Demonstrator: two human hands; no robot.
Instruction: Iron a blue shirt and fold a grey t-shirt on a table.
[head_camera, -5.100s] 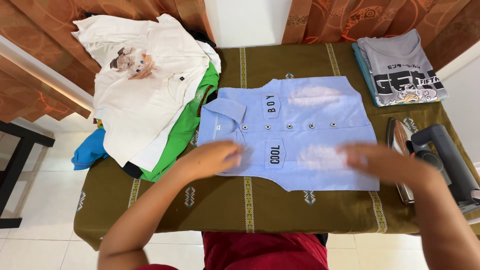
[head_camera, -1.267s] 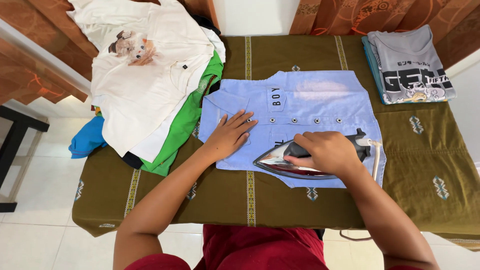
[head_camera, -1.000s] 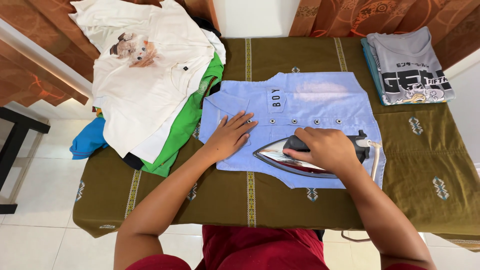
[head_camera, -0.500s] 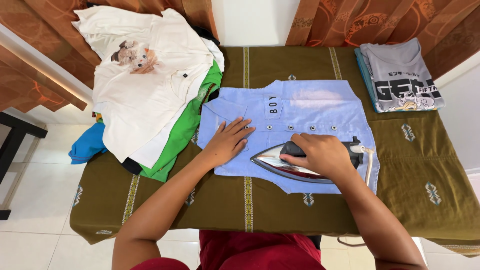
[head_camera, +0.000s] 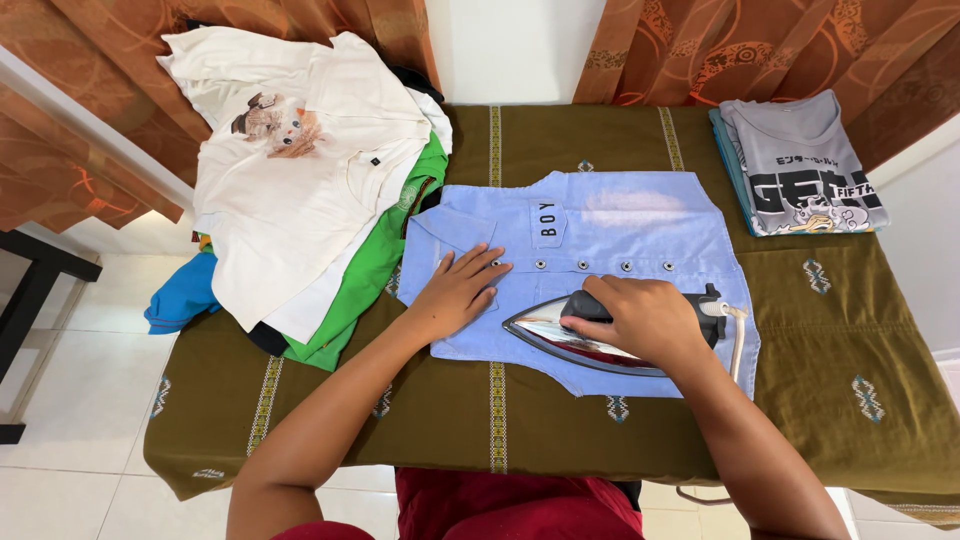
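Note:
A small light-blue button shirt (head_camera: 620, 225) lies flat on the olive-green cloth of the table (head_camera: 830, 340), collar to the left. My left hand (head_camera: 457, 292) rests flat on the shirt near its collar, fingers spread. My right hand (head_camera: 645, 317) grips the dark handle of a metal iron (head_camera: 545, 328) that sits on the shirt's near half, its tip pointing left towards my left hand. A pale cord (head_camera: 738, 335) leaves the iron's rear end.
A heap of clothes lies at the far left: a white shirt with a cartoon print (head_camera: 290, 170) over a green garment (head_camera: 375, 255) and a blue one (head_camera: 180, 295). A folded grey printed T-shirt (head_camera: 800, 165) sits at the far right. Orange patterned curtains (head_camera: 760, 45) hang behind.
Five seconds ago both hands smoothed the shirt and the iron stood at the table's right. Now my right hand holds the iron on the shirt; in the last second it barely shifts.

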